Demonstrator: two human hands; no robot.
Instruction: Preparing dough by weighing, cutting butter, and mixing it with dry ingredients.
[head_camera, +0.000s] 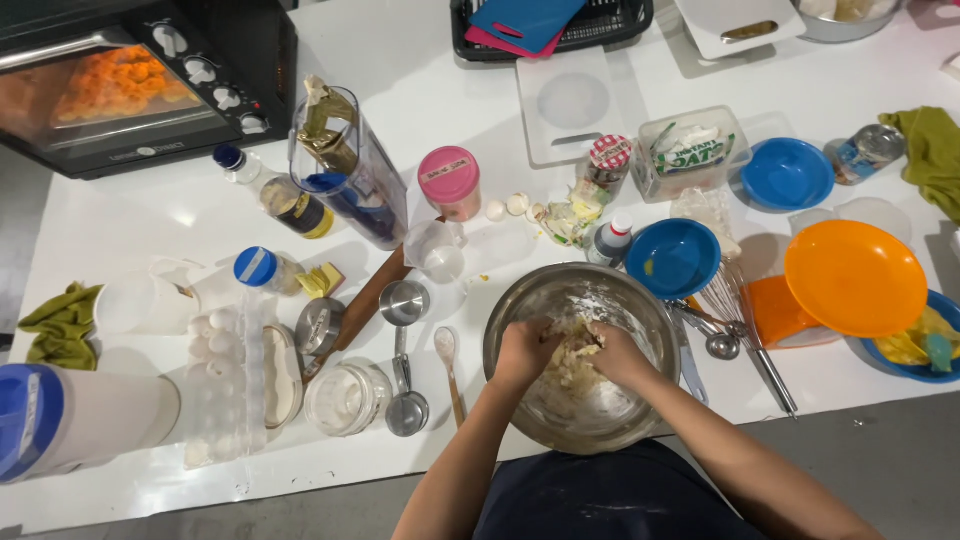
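A steel mixing bowl (610, 290) sits at the near edge of the white table, holding pale, crumbly dough (572, 365). Both my hands are inside it. My left hand (522, 352) is closed on dough at the bowl's left side. From the right, my right hand (620, 352) presses into the same lump with fingers curled. The two hands nearly touch over the dough. Flour dusts the bowl's inner wall.
Left of the bowl lie a wooden spoon (449, 362), metal measuring cups (404, 302), a glass jar (347, 397) and an egg carton (222, 380). A whisk (735, 310), blue bowl (672, 257) and orange plate (855, 277) lie to the right. A toaster oven (130, 80) stands far left.
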